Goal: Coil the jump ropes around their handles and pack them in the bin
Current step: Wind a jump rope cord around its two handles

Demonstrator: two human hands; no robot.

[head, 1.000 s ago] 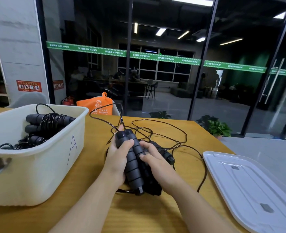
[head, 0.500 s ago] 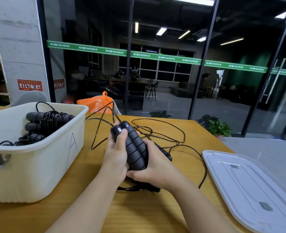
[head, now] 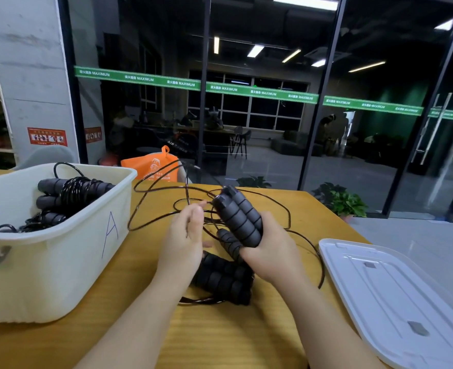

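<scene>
- The right hand (head: 269,251) grips a pair of handles (head: 237,218), held tilted above the table (head: 233,331).
- The left hand (head: 182,235) pinches the cord (head: 150,187) with curled fingers, just beside the handles.
- More handles (head: 222,278) lie on the table under both hands.
- The bin (head: 68,251) at left holds coiled ropes (head: 70,193).
- A lid (head: 396,294) lies at right.

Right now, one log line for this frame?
right hand: grips handles | left hand: pinches rope | bin: coiled ropes inside
</scene>
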